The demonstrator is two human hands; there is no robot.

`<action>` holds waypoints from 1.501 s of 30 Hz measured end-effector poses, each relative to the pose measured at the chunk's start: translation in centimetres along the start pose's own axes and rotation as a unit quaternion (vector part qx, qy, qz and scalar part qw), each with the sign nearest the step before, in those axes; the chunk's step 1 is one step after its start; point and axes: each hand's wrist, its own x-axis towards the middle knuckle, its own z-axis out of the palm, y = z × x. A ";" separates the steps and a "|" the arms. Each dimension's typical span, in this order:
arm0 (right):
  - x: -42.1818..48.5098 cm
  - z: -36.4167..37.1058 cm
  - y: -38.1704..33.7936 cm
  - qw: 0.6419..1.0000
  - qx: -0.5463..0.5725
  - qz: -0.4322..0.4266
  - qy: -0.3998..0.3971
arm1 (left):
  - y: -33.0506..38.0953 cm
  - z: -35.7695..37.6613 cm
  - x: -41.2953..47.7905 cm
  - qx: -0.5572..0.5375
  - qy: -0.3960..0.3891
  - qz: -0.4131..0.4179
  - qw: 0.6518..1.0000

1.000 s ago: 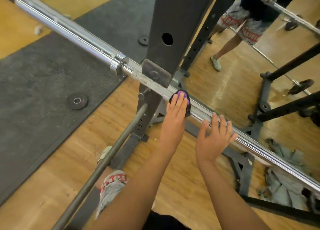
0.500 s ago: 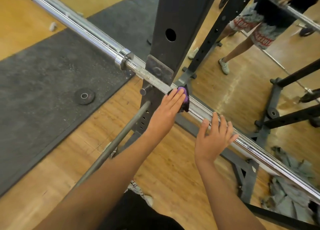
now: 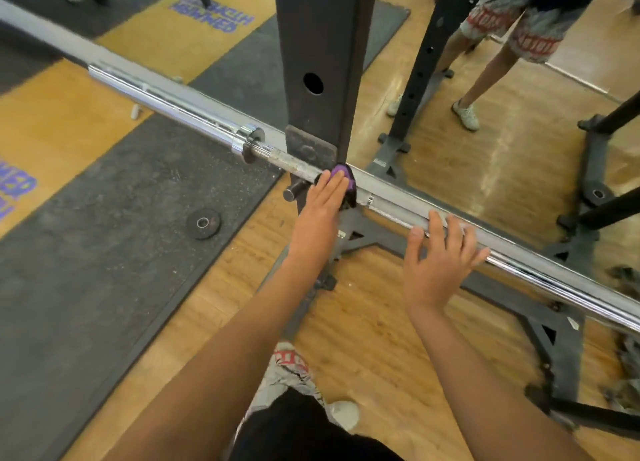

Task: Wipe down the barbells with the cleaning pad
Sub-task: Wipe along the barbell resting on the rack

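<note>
Left grip (image 3: 320,204) flat, fingers straight and together, right grip (image 3: 440,256) palm down, fingers splayed

I am in a gym, in its weight room; the tall black rack upright (image 3: 318,44), steel with round pin holes down its face, stands right before me; a long chrome barbell (image 3: 166,103) rests across the upright, its thick sleeve reaching out to the left; left of the upright, dark speckled rubber mats (image 3: 104,252) lie beside yellow platform boards with purple lettering (image 3: 211,15); a small black weight plate (image 3: 203,223) lies on the mat left of the upright's foot; the wooden floor (image 3: 363,339) runs beneath the upright; right of the upright a wall mirror (image 3: 502,169) shows the rack and legs in shorts.
</note>
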 end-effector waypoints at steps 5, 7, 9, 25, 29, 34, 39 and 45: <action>0.1 -0.4 -0.3 1.000 0.007 0.008 0.000 | 1.5 -0.6 -0.2 -0.015 -0.049 -0.016 0.999; 0.0 -0.6 -0.5 1.000 0.013 0.016 -0.013 | 1.5 -1.3 0.1 -0.001 -0.070 -0.010 0.997; 0.0 -0.7 -0.5 0.999 0.013 0.022 -0.022 | 2.0 -1.3 -0.1 0.026 -0.095 0.000 0.995; 0.0 -1.0 -1.0 0.999 0.004 0.027 -0.022 | 2.3 -1.3 1.5 0.070 -0.140 0.109 0.982; 0.1 -1.4 -0.9 0.999 -0.019 0.009 -0.025 | 3.5 -1.4 1.8 0.083 -0.197 0.210 0.954; 0.2 -1.0 -1.2 0.999 -0.025 0.020 -0.020 | -0.4 -2.4 3.0 0.092 -0.193 0.227 0.950; 0.2 -1.3 -1.4 0.997 -0.037 0.041 -0.047 | 1.7 -1.4 2.7 0.072 -0.213 0.222 0.949; 0.0 -1.5 -1.4 0.997 -0.043 0.040 -0.048 | 1.0 -2.2 3.5 0.085 -0.236 0.252 0.935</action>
